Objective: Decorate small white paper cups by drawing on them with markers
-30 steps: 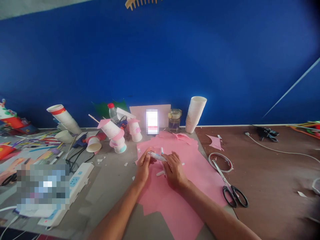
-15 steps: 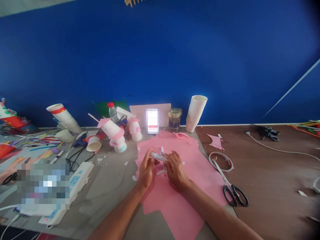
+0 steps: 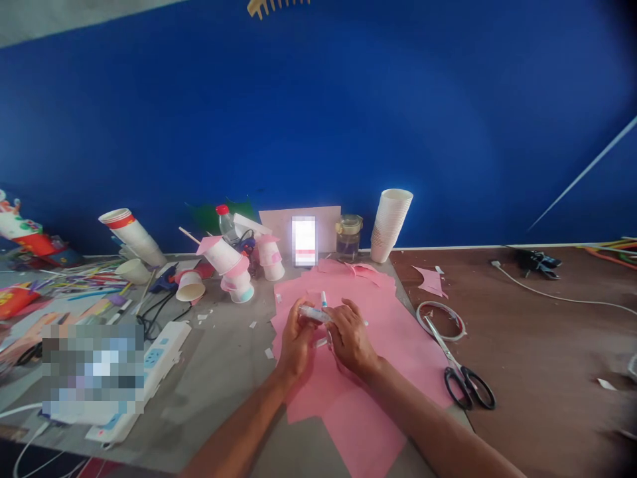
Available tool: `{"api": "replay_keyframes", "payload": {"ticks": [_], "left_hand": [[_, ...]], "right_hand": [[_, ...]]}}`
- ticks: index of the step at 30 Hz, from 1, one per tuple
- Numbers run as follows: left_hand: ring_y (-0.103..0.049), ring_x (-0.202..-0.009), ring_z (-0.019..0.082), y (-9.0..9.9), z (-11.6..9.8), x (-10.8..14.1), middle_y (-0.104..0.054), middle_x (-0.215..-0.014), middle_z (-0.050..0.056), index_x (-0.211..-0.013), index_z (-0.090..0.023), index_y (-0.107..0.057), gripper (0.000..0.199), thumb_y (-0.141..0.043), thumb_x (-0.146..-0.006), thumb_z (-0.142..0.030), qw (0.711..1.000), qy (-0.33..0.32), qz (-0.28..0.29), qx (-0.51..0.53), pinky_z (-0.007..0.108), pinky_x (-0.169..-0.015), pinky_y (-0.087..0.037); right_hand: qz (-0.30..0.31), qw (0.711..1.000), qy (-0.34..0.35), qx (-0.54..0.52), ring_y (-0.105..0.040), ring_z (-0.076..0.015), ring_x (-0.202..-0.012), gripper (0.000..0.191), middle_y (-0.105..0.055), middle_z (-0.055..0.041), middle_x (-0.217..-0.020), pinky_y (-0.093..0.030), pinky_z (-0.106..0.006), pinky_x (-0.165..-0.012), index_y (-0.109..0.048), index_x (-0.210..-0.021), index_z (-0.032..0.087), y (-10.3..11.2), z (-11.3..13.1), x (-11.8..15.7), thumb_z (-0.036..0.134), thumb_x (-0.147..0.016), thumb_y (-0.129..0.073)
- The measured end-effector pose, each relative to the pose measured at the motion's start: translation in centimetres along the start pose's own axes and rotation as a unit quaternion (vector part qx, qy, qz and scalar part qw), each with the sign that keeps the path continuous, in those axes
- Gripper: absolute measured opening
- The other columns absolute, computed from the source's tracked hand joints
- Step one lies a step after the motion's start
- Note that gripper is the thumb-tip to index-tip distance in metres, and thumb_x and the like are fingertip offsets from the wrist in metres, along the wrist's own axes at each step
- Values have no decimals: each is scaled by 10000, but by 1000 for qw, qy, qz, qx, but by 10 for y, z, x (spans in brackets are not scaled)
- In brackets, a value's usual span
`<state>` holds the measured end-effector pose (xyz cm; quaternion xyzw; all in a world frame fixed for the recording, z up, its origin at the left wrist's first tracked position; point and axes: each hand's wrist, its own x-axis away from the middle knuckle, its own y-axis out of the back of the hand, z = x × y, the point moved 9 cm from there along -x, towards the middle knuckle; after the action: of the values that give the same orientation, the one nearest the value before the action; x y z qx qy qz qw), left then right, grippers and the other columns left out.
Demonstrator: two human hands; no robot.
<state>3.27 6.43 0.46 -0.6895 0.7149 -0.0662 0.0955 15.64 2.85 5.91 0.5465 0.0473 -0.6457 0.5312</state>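
Both hands hold a small whitish, see-through tube-shaped piece (image 3: 314,313) above the pink paper; its exact kind is not clear. My left hand (image 3: 297,338) is closed round its left end, thumb on the near side. The fingers of my right hand (image 3: 352,337) are closed on its right end. Just beyond them, a white marker-like stick with a blue band (image 3: 324,299) lies on the pink paper (image 3: 363,418). Another small white piece (image 3: 321,342) shows between the hands, partly hidden.
Scissors (image 3: 468,385) and a tape-like ring (image 3: 442,321) lie at the right. Paper cups (image 3: 392,226) stand stacked behind, near a lidded jar (image 3: 349,238) and a lit phone (image 3: 304,240). Pink-trimmed cups (image 3: 237,285) and a power strip (image 3: 166,345) are at the left.
The view has shifted slightly. My hands stay close together on the tube-shaped piece, which is turned a little; the white piece between them is now more covered.
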Motion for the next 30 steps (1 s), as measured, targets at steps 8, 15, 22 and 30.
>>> {"api": "replay_keyframes", "payload": {"ticks": [8, 15, 22, 30], "left_hand": [[-580, -958, 164, 18, -5, -20, -568, -1155, 50, -1328, -267, -398, 552, -605, -822, -336, 991, -93, -15, -95, 295, -837, -473], [-566, -778, 141, 36, -10, -28, -583, -842, 15, -905, -195, -584, 118, -542, -845, -287, 955, -155, -72, -243, 257, -701, -461], [-596, -808, 169, 0, -22, -16, -633, -845, 53, -846, -189, -635, 205, -435, -888, -181, 897, -243, 58, -364, 299, -744, -482], [-599, -874, 193, -24, -11, -8, -644, -879, 59, -824, -195, -649, 164, -502, -827, -125, 796, -278, 151, -516, 345, -801, -491]], "right_hand": [[10, 999, -37, 13, -558, -194, -779, 238, -653, -55, -847, -347, -483, -994, -567, -1102, 192, -5, 1, -4, 165, -920, -416], [-31, 992, -87, 80, -591, -196, -804, 256, -677, -48, -838, -310, -472, -1024, -594, -1087, 191, 12, -33, 1, 153, -898, -426], [-73, 986, -99, 109, -624, -214, -830, 241, -704, -70, -904, -340, -475, -1005, -605, -1081, 184, 17, -58, 6, 210, -906, -441], [-22, 991, -106, 84, -630, -231, -861, 254, -718, -78, -931, -363, -462, -964, -657, -1051, 194, -3, -48, -13, 219, -890, -463]]}}
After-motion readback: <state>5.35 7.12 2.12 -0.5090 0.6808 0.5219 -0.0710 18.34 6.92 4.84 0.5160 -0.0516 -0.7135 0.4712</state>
